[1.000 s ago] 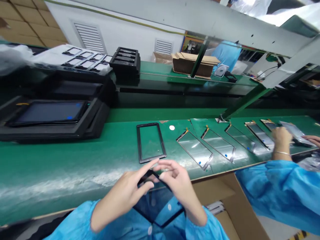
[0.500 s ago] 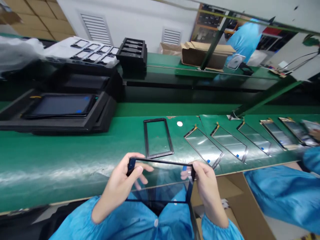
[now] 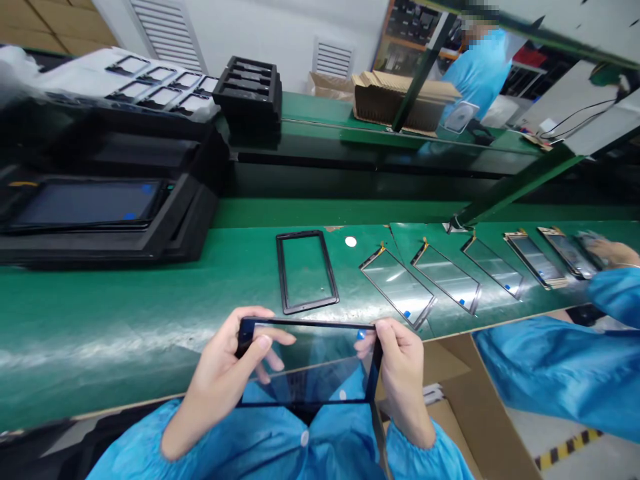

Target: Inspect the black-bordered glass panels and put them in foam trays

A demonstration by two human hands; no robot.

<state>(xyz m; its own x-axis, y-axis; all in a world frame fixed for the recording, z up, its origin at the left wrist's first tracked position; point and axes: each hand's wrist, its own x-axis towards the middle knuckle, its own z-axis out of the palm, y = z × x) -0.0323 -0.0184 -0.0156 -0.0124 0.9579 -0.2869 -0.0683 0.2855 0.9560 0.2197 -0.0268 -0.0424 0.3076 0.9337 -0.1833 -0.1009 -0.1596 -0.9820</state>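
Note:
I hold a clear glass panel with a black border (image 3: 310, 363) level in front of me, over the near edge of the green belt (image 3: 125, 313). My left hand (image 3: 225, 373) pinches its left end, thumb on top. My right hand (image 3: 403, 367) grips its right end, near a small blue tab. Just beyond the panel a black rectangular frame (image 3: 306, 272) lies flat on the belt.
Several glass panels with blue tabs (image 3: 397, 287) lie in a row to the right. A co-worker's hand (image 3: 607, 252) and blue sleeve (image 3: 560, 373) are at the far right. Black trays holding a screen (image 3: 100, 220) sit at left. A cardboard box (image 3: 465, 413) stands below the belt edge.
A second ago both hands were bunched at one end of the panel; they have since spread to its two ends and raised it level. The co-worker's hand moved right.

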